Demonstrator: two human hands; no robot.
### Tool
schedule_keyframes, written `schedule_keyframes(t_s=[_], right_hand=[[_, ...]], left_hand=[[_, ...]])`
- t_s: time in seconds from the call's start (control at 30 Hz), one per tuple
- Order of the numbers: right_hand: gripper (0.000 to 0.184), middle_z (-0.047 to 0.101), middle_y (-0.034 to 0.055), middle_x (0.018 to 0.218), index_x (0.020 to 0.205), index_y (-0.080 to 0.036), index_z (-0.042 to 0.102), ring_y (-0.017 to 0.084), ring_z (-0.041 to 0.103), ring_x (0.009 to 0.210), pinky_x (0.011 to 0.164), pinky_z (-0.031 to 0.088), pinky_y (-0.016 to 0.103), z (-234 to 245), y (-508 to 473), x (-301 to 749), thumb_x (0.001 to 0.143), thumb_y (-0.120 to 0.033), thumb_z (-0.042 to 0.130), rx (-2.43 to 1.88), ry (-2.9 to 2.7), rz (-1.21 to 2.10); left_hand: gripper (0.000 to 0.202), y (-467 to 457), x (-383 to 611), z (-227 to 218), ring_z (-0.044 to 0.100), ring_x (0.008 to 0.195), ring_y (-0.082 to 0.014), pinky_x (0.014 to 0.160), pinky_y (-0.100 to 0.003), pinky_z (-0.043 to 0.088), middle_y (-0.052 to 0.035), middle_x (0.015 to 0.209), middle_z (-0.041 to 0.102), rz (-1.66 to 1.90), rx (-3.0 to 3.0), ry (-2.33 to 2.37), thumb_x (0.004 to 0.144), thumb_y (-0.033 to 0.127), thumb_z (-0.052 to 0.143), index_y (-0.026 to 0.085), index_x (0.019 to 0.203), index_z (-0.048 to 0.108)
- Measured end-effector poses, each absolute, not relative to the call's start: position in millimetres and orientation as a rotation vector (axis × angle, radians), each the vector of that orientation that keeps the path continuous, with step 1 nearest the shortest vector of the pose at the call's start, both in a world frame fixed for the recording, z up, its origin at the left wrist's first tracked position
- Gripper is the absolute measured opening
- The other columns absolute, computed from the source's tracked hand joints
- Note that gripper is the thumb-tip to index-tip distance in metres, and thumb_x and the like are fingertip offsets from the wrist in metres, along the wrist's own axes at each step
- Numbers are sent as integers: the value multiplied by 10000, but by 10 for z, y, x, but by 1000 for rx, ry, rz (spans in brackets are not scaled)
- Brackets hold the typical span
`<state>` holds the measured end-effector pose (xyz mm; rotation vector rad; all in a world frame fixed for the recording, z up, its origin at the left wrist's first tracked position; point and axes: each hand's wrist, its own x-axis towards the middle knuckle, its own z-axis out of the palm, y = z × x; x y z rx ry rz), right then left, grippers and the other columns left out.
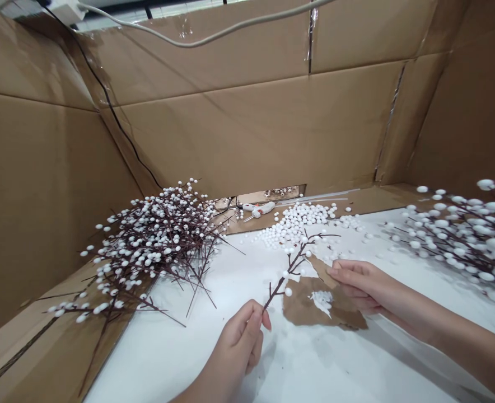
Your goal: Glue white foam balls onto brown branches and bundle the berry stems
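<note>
So this whole setup sits inside a big cardboard enclosure [247,134] with a cable [108,101] running down one corner, and the floor of it is a white sheet [155,366]. Two huge heaps of berry branches lie on either side: the left heap [150,252] is partly on the cardboard, and the right heap [461,238] runs out of frame. Toward the back there's a scatter of white balls [293,224], with a glue gun [258,210] and some glue sticks [314,198] just behind it (the gun is lying on its side).

Up front, the person's left hand [239,341] is closed on the bottom of a small twig [292,268], pinching it with a few balls on it. The twig angles up over a brown paper scrap [314,302] with a white patch on it. The right hand [356,282] has its fingers against the scrap, but I can't tell if it's gripping.
</note>
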<state>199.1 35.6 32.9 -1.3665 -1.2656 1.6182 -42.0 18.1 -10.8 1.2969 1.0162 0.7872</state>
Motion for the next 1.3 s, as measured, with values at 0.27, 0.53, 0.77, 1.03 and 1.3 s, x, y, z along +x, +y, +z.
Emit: schedule_keyframes(t_s=[0.27, 0.53, 0.77, 1.03, 1.3], right_hand=[[523, 153, -104, 494, 613, -203, 237, 47, 69, 440, 422, 31, 230, 326, 358, 2022, 688, -584, 589, -1361, -1298, 1632], [529, 156, -106, 492, 605, -200, 228, 39, 74, 434, 425, 27, 230, 326, 362, 2026, 678, -554, 615, -1368, -1272, 1633], [498, 156, -100, 502, 612, -201, 248, 43, 76, 438, 421, 31, 228, 304, 396, 2052, 694, -543, 600, -1370, -1278, 1583], [534, 139, -104, 494, 596, -196, 264, 39, 70, 441, 421, 21, 222, 275, 430, 2068, 630, -566, 648, -1411, -1234, 1522], [512, 136, -110, 472, 591, -193, 327, 43, 57, 445, 425, 21, 225, 275, 448, 2068, 615, -593, 645, -1394, -1228, 1434]], left_hand=[[391, 184, -416, -115, 140, 360, -52, 381, -196, 118, 121, 363, 240, 800, 1293, 1034, 785, 578, 380, 194, 733, 437], [362, 194, -413, -101, 119, 358, -51, 371, -190, 100, 123, 358, 227, 809, 1270, 1019, 799, 550, 382, 199, 731, 435], [336, 181, -431, -70, 95, 367, -47, 371, -186, 82, 123, 369, 209, 814, 1213, 979, 815, 519, 387, 198, 726, 437], [397, 198, -440, -68, 96, 378, -44, 378, -194, 56, 111, 380, 221, 834, 1111, 979, 777, 569, 414, 194, 647, 406], [457, 216, -453, -126, 98, 346, -39, 372, -200, 58, 114, 326, 216, 842, 1106, 998, 713, 634, 447, 193, 600, 413]])
